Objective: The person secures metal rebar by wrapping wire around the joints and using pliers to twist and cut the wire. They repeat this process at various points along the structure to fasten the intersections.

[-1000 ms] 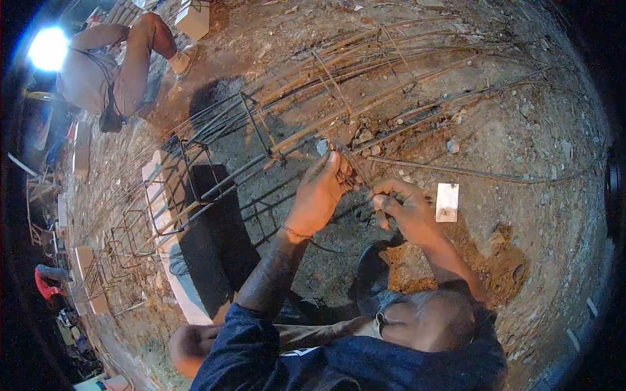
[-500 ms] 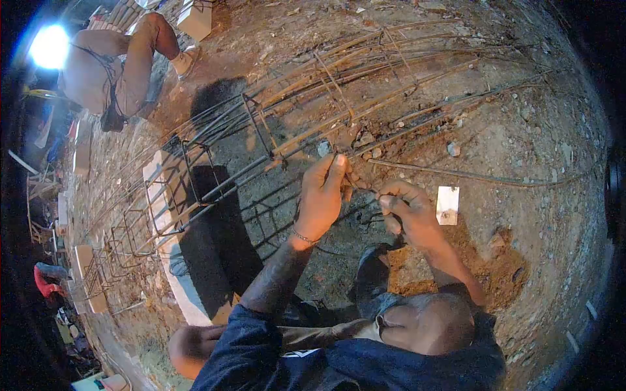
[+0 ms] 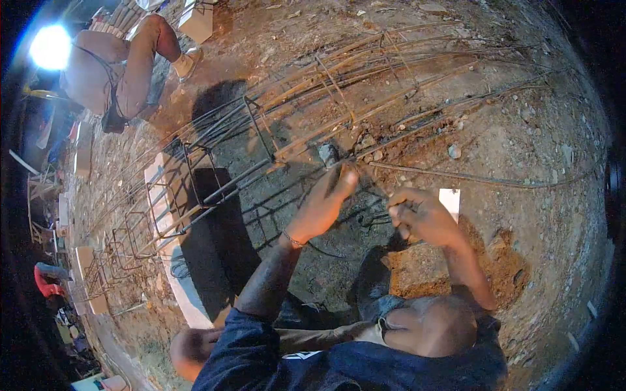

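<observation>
My left hand (image 3: 323, 205) is at the near end of the rebar cage (image 3: 303, 138), thumb raised and slightly blurred. Its fingers are closed, and whatever they pinch is hidden behind the hand. To its right, my right hand (image 3: 422, 215) is closed in a pinch. A thin wire (image 3: 376, 180) seems to run from those fingertips up and left toward the bars. The cage has long rusty bars with square stirrups (image 3: 257, 127). A grey stone (image 3: 328, 154) lies just beyond my left hand.
A long pale block (image 3: 173, 244) props up the cage on the left. One loose bar (image 3: 482, 176) curves off to the right. A white rectangular piece (image 3: 450, 201) lies behind my right hand. Another person (image 3: 124, 72) crouches at upper left beside a bright lamp (image 3: 50, 47).
My right hand has moved slightly right and down, away from the left, widening the gap between them. My left hand has shifted a little down and its thumb has turned.
</observation>
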Demonstrator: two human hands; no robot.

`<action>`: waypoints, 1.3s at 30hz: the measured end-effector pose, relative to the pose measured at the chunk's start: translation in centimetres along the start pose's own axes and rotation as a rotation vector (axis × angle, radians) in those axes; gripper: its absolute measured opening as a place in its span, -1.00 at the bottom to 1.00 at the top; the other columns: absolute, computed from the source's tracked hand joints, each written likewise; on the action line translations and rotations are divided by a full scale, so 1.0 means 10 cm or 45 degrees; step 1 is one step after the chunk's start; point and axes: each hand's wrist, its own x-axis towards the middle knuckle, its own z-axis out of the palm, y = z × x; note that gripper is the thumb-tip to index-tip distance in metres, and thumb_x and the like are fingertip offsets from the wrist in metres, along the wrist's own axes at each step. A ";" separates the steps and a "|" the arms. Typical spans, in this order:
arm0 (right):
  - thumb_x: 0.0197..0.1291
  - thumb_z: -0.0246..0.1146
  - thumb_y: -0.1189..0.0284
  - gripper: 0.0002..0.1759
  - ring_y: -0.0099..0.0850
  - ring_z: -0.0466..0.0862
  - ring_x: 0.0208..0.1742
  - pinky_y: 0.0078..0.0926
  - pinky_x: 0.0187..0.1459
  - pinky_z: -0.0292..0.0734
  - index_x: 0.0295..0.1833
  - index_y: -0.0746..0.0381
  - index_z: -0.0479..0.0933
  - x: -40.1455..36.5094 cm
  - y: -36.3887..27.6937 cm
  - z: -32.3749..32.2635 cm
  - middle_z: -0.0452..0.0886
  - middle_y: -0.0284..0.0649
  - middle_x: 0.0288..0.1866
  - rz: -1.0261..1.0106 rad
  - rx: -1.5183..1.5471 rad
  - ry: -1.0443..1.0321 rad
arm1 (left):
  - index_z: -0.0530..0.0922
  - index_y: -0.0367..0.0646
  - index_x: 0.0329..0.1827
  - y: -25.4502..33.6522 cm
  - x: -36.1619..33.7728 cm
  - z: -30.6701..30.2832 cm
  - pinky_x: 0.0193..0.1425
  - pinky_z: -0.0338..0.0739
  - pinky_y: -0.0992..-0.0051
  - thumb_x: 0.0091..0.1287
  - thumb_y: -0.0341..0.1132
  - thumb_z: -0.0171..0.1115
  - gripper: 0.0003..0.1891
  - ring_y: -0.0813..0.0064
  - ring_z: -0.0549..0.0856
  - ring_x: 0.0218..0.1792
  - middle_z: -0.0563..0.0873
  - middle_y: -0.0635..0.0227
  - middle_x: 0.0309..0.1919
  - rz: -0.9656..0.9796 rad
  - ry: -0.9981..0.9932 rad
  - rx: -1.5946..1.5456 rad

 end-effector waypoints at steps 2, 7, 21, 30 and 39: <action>0.27 0.15 0.42 -0.85 -0.63 0.42 -0.66 -0.65 -0.63 0.29 -0.18 0.30 0.49 -0.01 0.04 0.03 0.44 -0.35 -0.56 0.005 0.087 -0.204 | 0.44 -0.27 -0.09 -0.03 0.00 0.03 -0.15 0.44 0.29 0.42 -0.10 0.00 -0.65 0.23 0.61 -0.18 0.59 0.10 -0.32 0.091 0.011 0.023; 0.13 0.24 0.42 -0.66 -0.62 0.33 -0.71 -0.75 -0.66 0.23 -0.05 0.44 0.48 -0.14 -0.13 -0.36 0.47 -0.34 -0.53 0.083 0.667 0.091 | 0.45 -0.29 -0.04 -0.40 -0.05 0.01 -0.07 0.44 0.29 0.40 -0.09 0.02 -0.62 0.09 0.58 -0.18 0.58 -0.01 -0.23 0.147 -0.413 0.410; 0.31 0.03 0.35 -0.56 -0.30 0.45 0.19 -0.40 0.27 0.22 0.25 0.32 0.31 0.20 0.35 0.13 0.49 -0.11 0.12 -0.718 -0.100 0.490 | 0.32 -0.25 0.25 -1.43 -0.36 1.06 0.26 0.31 0.38 0.39 -0.34 0.00 -0.60 0.39 0.39 0.25 0.39 0.14 0.24 -0.289 -0.211 -0.475; 0.35 -0.09 -0.08 -0.46 -0.62 0.32 -0.69 -0.62 -0.64 0.20 -0.17 0.21 0.46 0.54 0.11 0.14 0.34 -0.42 -0.66 -0.340 0.670 0.665 | 0.38 -0.29 -0.34 -0.36 -0.57 1.15 -0.48 0.34 0.37 0.40 0.00 0.01 -0.56 0.52 0.37 -0.59 0.37 0.41 -0.67 -0.102 -0.115 -0.301; 0.40 -0.01 0.20 -0.69 -0.63 0.32 -0.53 -0.63 -0.52 0.22 -0.13 0.23 0.45 0.87 0.48 0.31 0.36 -0.42 -0.50 -0.364 0.451 0.634 | 0.40 -0.23 -0.25 -0.67 -0.66 1.69 -0.50 0.31 0.40 0.43 -0.06 -0.03 -0.65 0.49 0.40 -0.59 0.39 0.37 -0.65 -0.422 0.361 -0.376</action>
